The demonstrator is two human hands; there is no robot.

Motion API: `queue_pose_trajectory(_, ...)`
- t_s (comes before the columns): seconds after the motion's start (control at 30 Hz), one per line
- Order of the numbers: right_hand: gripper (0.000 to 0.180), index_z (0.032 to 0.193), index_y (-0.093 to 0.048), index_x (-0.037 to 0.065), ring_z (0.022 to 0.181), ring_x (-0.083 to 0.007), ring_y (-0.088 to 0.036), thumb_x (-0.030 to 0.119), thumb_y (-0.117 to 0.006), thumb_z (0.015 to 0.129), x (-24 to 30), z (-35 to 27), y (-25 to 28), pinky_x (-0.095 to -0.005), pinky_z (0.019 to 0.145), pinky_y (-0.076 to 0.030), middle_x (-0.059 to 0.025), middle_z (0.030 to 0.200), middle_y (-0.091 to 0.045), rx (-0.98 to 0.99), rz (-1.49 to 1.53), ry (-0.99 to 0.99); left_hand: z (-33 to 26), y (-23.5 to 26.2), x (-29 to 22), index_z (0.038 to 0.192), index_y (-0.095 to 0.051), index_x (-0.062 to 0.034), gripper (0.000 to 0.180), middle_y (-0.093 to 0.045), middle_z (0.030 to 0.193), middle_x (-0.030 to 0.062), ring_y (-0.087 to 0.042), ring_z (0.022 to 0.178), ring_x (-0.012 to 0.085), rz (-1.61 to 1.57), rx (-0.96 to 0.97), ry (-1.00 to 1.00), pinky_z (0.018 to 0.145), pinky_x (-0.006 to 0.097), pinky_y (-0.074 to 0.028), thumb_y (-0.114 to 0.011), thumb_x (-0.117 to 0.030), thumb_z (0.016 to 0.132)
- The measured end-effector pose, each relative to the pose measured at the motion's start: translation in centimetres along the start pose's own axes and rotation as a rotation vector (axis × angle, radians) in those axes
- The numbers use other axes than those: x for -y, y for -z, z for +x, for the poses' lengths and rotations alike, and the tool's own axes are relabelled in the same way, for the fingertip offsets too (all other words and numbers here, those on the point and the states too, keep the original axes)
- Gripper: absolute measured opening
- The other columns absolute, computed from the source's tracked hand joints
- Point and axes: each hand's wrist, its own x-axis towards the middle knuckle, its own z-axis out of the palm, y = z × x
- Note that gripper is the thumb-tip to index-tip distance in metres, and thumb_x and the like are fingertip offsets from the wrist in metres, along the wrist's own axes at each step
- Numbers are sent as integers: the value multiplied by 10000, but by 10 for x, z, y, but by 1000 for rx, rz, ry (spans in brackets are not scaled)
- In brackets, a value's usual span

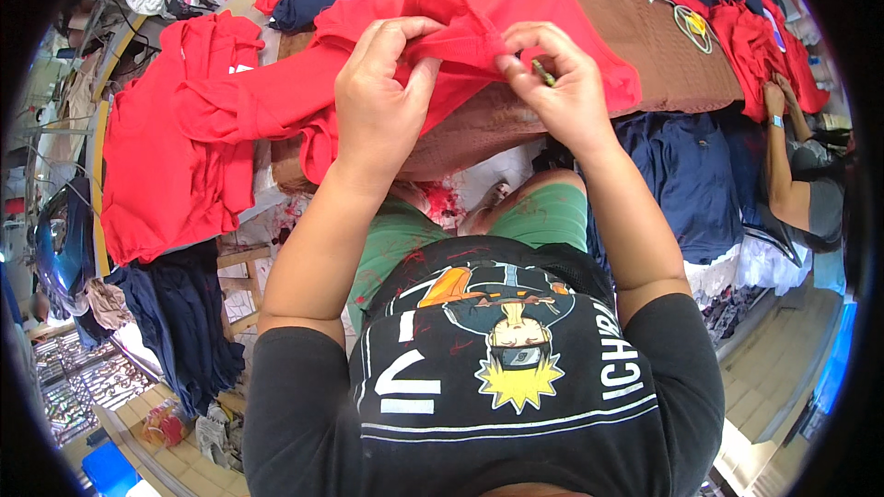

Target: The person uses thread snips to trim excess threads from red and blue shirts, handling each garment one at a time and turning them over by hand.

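A red garment (552, 9) is spread over a brown padded table, and both my hands hold a folded, seam-like edge of it up in front of me. My left hand (387, 92) pinches the cloth between thumb and fingers. A short way to the right, my right hand (562, 83) is closed on the same edge. Tucked in that hand is a small, narrow yellow-green and dark tool (544, 73); its tip and kind are hidden by the fingers. Part of the red cloth trails left across the table.
A pile of red garments (175, 166) lies at the left. Navy clothes (681, 184) hang at the right of the brown table cover (672, 64), where a pale cord loop (692, 28) rests. A co-worker's hands (778, 97) handle red cloth at the far right. Red scraps litter the floor.
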Motion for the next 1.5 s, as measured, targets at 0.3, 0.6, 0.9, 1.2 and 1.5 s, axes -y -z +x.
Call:
queue_pose_trajectory(0.3, 127, 906, -652, 32, 777, -17, -528, 152, -678, 874, 4, 18, 15, -192, 715, -424, 55, 811, -617, 298, 260, -212, 5, 17, -1, 934, -620, 18, 169, -602, 857, -32, -525, 786, 39, -710, 34, 458, 725, 209, -442, -569, -143, 932)
queue_pose_trajectory(0.6, 400, 573, -477, 108, 543, 9, -329, 265, -737, 833, -9, 34, 26, -191, 490, -265, 113, 565, -398, -79, 104, -254, -14, 7, 21, 979, -632, 16, 240, -603, 917, -31, -530, 836, 41, -838, 337, 615, 794, 201, -424, -521, -196, 962)
queue_pose_trajectory(0.9, 122, 871, -713, 53, 827, -181, -611, 95, -744, 760, 10, 21, 20, -288, 749, -473, -76, 860, -629, 29, -228, 188, -26, -2, 11, 1052, -657, 23, 208, -650, 962, 0, -564, 890, 55, -836, 228, 662, 817, 215, -458, -594, -128, 924)
queue_pose_trajectory(1.2, 198, 899, -624, 16, 784, -193, -631, -77, -669, 731, 20, -1, 10, -286, 686, -506, -73, 867, -602, 262, -166, 205, -27, 0, -6, 1037, -667, 15, 192, -656, 926, 1, -552, 857, 43, -713, 357, 600, 776, 207, -454, -616, -122, 911)
queue_pose_trajectory(1.5, 151, 920, -613, 24, 734, -122, -591, -21, -660, 784, 43, -9, 32, -228, 614, -438, -48, 830, -610, 358, 62, 184, -34, 3, -11, 1058, -649, 36, 218, -655, 938, 21, -558, 883, 56, -663, 293, 565, 802, 220, -463, -608, -122, 914)
